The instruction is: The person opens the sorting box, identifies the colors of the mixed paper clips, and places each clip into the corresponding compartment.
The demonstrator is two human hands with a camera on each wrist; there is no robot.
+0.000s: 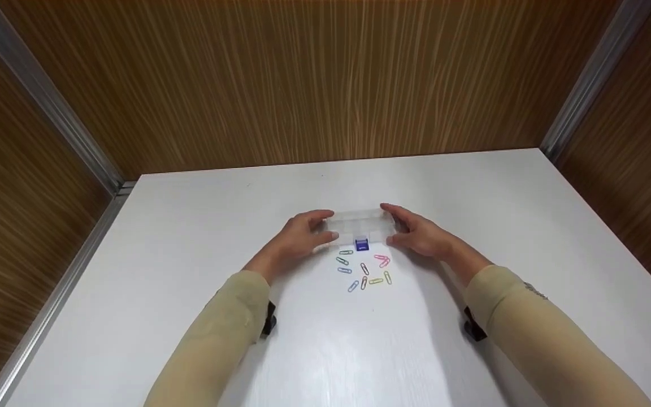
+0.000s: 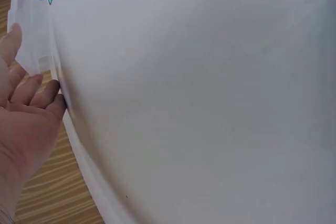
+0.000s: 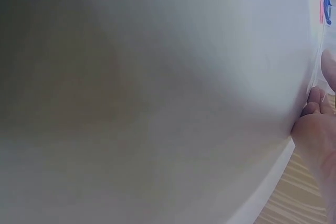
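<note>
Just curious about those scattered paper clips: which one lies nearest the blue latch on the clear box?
The green clip, just left of and below the blue latch. The pink clips lie farther right; the other clips lie farther toward the person.

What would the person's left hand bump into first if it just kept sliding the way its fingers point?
The left hand points rightward at the clear plastic box, and its fingers already seem to touch the box's end. Beyond the box waits the right hand at the opposite end.
</note>
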